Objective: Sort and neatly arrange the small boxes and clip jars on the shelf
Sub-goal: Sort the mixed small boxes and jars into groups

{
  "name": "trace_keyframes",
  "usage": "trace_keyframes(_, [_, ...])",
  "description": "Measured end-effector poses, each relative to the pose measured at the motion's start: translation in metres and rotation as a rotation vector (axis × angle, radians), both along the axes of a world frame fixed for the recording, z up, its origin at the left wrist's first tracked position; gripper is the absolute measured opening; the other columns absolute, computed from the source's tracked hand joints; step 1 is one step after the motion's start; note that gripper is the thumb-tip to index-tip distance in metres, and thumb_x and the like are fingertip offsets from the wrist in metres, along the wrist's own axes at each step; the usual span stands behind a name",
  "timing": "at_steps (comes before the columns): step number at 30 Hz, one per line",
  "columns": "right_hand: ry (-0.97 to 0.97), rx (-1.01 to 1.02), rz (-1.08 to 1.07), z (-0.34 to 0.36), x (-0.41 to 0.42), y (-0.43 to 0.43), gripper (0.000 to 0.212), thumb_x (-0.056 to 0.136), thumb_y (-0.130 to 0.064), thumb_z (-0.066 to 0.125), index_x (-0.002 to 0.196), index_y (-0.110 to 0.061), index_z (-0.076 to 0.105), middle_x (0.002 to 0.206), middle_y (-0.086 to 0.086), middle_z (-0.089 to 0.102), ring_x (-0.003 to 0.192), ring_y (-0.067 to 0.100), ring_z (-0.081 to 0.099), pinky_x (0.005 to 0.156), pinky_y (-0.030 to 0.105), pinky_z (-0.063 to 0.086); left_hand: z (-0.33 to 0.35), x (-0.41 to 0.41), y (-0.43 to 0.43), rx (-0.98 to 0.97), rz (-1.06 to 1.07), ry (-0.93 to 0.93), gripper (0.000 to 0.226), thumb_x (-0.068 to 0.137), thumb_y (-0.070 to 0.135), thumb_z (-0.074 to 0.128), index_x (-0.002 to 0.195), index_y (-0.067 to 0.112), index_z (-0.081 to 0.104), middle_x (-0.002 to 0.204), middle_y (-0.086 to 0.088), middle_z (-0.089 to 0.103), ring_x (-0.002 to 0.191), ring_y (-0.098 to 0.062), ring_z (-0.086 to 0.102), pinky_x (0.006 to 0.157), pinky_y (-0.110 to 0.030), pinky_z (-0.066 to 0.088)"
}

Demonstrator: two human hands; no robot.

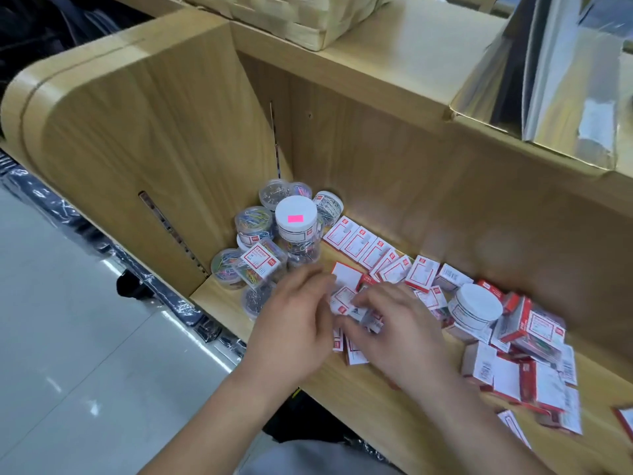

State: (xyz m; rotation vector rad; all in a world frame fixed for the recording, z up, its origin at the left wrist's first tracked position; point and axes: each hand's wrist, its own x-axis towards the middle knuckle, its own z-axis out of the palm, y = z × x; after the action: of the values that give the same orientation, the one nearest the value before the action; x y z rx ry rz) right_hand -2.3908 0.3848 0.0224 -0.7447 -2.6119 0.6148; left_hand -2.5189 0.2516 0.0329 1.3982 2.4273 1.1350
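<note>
Now the right hand [400, 330] pinches small red-and-white cardboard boxes [342, 301]. The left hand [291, 317] is too blurred to read its grip, and it might topple the stacked clear plastic clip jars [296, 228] in the wooden shelf [376, 406]'s left corner.

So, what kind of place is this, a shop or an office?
Probably a stationery shop. Many identical red-and-white small boxes lie on a wooden shelf, beside clear clip jars full of paper clips, and one jar lid carries a pink sticker, like a price label.

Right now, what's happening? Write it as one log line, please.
left hand: at small boxes, grip blurred | right hand: holding small boxes | clip jars: clustered in left corner | stray jar: among loose boxes, right
</note>
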Motion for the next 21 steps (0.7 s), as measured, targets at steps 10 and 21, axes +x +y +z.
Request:
trace_keyframes(10, [-0.007, 0.035, 0.045, 0.003, -0.012, 0.032, 0.037, 0.086, -0.054, 0.061, 0.106, -0.026, 0.075, 0.112, -0.01, 0.07, 0.114, 0.016, 0.061, 0.096, 0.034, 0.05, -0.004, 0.019, -0.023, -0.078, -0.029, 0.143, 0.043, 0.083, 0.006, 0.052, 0.123, 0.013, 0.065, 0.138, -0.005, 0.057, 0.129, -0.027, 0.053, 0.104, -0.037, 0.048])
trace_keyframes(21, [-0.4, 0.187, 0.059, -0.021, 0.016, 0.078, 0.063, 0.096, -0.063, 0.022, 0.118, -0.03, 0.071, 0.14, -0.006, 0.059, 0.146, 0.025, 0.039, 0.118, 0.045, 0.033, -0.016, -0.01, 0.096, -0.514, -0.181, 0.205, 0.068, 0.096, 0.045, 0.018, 0.144, 0.006, 0.046, 0.162, -0.02, 0.031, 0.15, -0.038, 0.028, 0.119, -0.048, 0.032])
